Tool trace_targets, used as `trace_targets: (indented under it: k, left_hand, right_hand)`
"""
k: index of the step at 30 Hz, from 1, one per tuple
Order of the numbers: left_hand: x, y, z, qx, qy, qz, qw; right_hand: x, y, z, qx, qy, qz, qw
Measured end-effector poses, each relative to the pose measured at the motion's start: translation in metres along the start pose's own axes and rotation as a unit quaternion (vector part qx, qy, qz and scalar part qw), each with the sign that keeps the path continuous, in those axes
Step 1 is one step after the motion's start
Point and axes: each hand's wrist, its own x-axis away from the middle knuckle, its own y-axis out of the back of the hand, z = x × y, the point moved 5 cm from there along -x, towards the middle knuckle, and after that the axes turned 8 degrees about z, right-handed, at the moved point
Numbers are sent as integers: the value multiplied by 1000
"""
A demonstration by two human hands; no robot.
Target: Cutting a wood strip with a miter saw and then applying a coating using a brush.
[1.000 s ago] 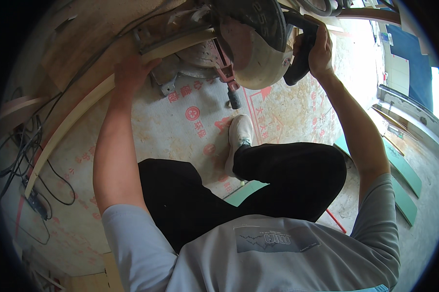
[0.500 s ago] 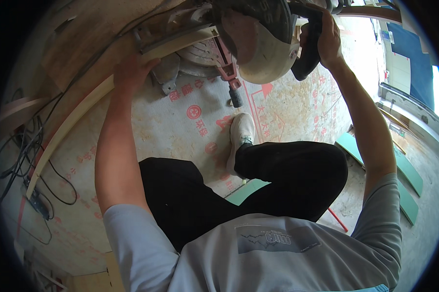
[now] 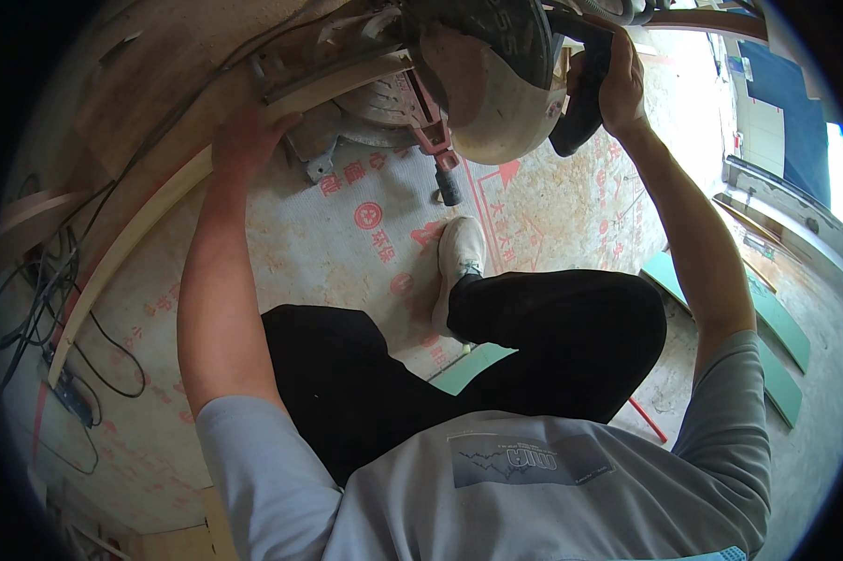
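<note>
At ten o'clock the left hand (image 3: 243, 145) lay over a pale, narrow wooden strip (image 3: 339, 87), thumb stretched toward the saw, though whether its fingers closed beneath could not be told. The strip ran from nearly nine o'clock up to the miter saw (image 3: 487, 107) at twelve, while between one and two the right hand (image 3: 623, 89) was curled around the saw's black handle (image 3: 585, 110). Green boards (image 3: 778, 323) lay past three o'clock.

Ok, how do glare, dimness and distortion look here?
Head view: glare washes out the floor at upper right; head view: the left hand looks dim and soft-edged; head view: fisheye distortion probably adds to the curve of the wood strip, and black fills the corners.
</note>
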Motion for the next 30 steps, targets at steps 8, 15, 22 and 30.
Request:
trace_targets:
  k: [8,15,22,30]
  left_hand:
    - [2,0,2,23,-20,-38,999]
    - [0,2,-4,-6,-11,-5,1000]
    - [-1,1,-4,-18,-6,-35,999]
    - [-6,-3,-7,-49,-23,-68,996]
  right_hand:
    - [3,-1,-9,-8,9,-11,1000]
    - [7,0,-20,-21,-4,-22,1000]
    - [8,-3,-21,-29,1,-33,999]
    - [8,-4,-24,-58,4,-26,998]
